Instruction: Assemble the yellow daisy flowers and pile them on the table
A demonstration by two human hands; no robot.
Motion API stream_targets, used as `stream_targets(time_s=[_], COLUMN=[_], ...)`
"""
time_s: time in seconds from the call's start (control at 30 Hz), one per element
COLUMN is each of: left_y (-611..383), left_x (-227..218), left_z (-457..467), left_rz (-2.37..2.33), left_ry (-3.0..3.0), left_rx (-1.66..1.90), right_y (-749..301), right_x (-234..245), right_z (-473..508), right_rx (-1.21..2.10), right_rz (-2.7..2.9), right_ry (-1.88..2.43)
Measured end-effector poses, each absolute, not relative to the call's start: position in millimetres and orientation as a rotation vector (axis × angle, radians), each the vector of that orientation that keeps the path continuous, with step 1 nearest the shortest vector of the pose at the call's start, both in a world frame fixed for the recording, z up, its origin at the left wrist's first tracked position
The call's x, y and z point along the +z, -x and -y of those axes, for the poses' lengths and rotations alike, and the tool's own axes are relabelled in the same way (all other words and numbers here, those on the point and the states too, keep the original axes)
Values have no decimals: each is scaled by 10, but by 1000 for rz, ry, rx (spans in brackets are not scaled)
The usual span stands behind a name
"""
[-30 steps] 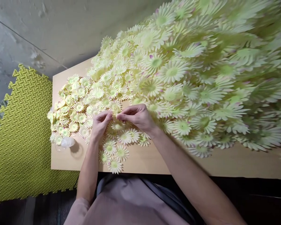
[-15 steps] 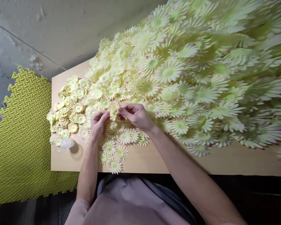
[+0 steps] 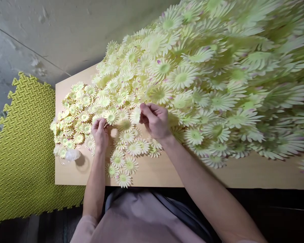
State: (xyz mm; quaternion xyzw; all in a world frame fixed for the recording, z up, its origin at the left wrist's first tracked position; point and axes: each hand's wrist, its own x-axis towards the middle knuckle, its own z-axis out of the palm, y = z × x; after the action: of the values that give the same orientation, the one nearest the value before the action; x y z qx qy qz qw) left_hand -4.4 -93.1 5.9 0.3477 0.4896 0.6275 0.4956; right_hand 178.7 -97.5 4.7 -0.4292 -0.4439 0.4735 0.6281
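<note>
My left hand (image 3: 100, 135) pinches the edge of a pale yellow-green artificial flower head (image 3: 111, 117), its face turned up. To its right, my right hand (image 3: 157, 122) grips another flower head (image 3: 135, 116) between thumb and fingers, seen tilted and partly hidden by the fingertips. A gap lies between the two flower heads. Below and between the hands, a loose group of flower heads (image 3: 124, 165) lies on the table (image 3: 154, 172), one reaching its front edge.
A large heap of flower heads (image 3: 182, 77) covers the table's back and right. Smaller ones (image 3: 78, 116) gather at the left. A clear plastic container (image 3: 72, 155) stands near the left front. A yellow foam mat (image 3: 27, 145) is beside the table, with a wall (image 3: 66, 30) behind.
My hands have moved apart, the right going right and slightly up, the left slightly left. The flowers held close together between them are now separate, one in each hand.
</note>
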Motion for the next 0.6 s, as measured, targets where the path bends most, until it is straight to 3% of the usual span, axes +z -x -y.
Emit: stream_targets(time_s=[0.13, 0.3, 0.6], left_y=[94, 78, 5], left_x=[81, 109, 189], left_z=[928, 985, 1075], left_rz=[-1087, -803, -870], left_ry=[-967, -1096, -1066], left_rx=[1533, 1245, 1111], right_y=[-1787, -1731, -1728], right_x=[86, 121, 123], right_z=[992, 1047, 1049], right_rx=[911, 1111, 1292], right_rz=[1026, 1230, 1243], right_ry=[1052, 918, 861])
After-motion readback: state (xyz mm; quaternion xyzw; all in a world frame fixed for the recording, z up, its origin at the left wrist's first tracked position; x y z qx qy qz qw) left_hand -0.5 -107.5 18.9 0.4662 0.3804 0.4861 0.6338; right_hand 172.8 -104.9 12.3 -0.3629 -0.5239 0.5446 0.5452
